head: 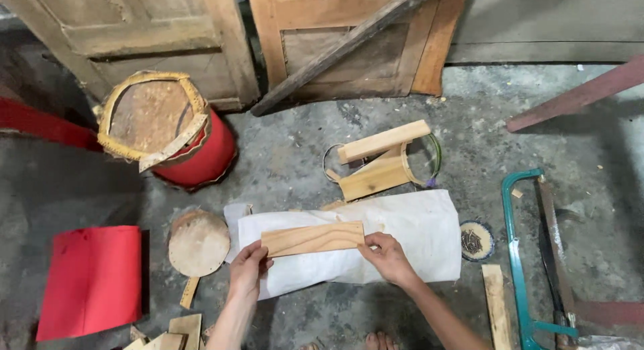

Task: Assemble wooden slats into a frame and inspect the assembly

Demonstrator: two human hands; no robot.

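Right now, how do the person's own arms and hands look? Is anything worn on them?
Both forearms are bare up to the frame edge: no sleeves show. The left hand and the right hand have no gloves, and I see no rings, watch or bracelet. The fingers are bare, with short nails.

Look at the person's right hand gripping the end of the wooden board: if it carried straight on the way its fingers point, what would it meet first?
The right hand points up-left, already touching the wooden board. Beyond it lies the white sheet, then probably the bare concrete floor; depth is hard to judge.
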